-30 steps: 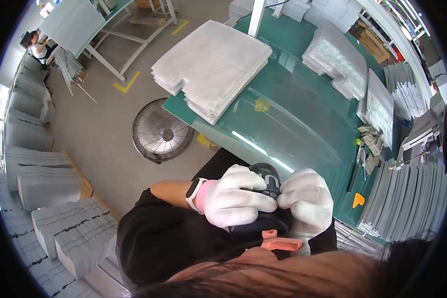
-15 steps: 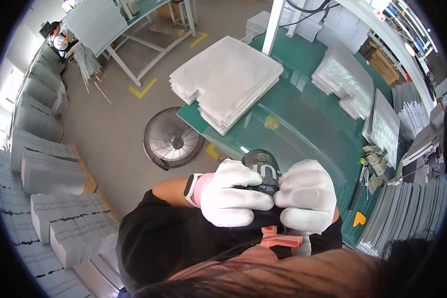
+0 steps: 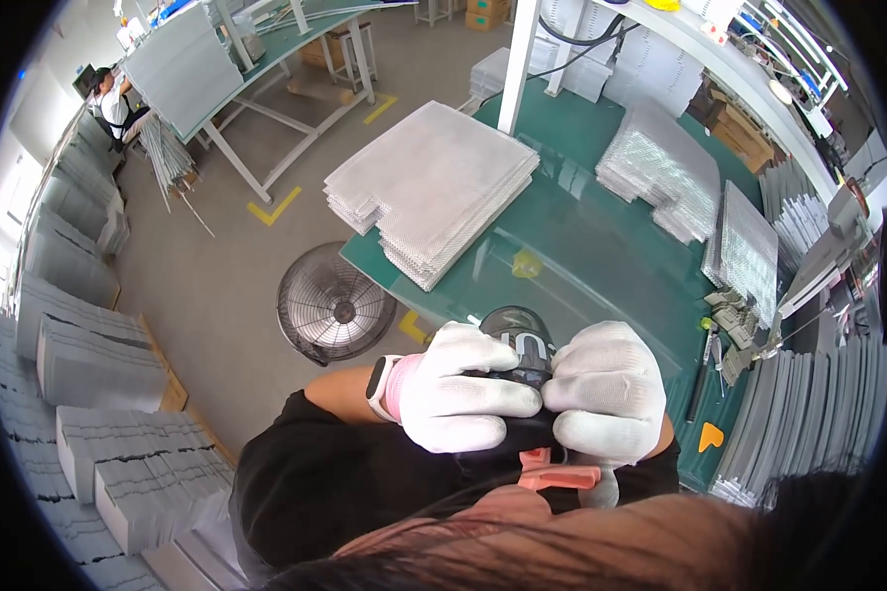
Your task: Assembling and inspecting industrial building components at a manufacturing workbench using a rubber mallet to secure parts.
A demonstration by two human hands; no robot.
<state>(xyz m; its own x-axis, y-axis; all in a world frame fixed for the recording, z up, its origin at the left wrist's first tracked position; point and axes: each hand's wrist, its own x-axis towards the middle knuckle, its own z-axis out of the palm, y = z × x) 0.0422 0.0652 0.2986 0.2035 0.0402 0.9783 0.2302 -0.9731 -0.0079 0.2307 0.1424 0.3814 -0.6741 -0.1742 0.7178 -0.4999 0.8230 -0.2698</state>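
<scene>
Close to my chest is a dark, glossy, rounded bottle (image 3: 524, 340) with pale markings, partly see-through at its top. My left hand (image 3: 463, 394), in a white glove with a pink cuff, has its fingers curled around the bottle's left side. Pressed against the right side is my right hand (image 3: 609, 394), also white-gloved and closed, its fingertips hidden. Both gloves cover the bottle's lower part. Just below the right hand hangs a coral-coloured plastic piece (image 3: 559, 473) against my black shirt.
Ahead, a green-topped table (image 3: 591, 286) bears a stack of pale mesh sheets (image 3: 434, 177) and more mesh sheets (image 3: 660, 167). A floor fan (image 3: 337, 303) stands to the left. Stacked grey panels (image 3: 103, 355) line the left side. A person (image 3: 118, 103) sits far left.
My view has tilted slightly upward, so the table, fan and stacks appear lower and a little further left. Both hands keep nearly the same hold on the bottle.
</scene>
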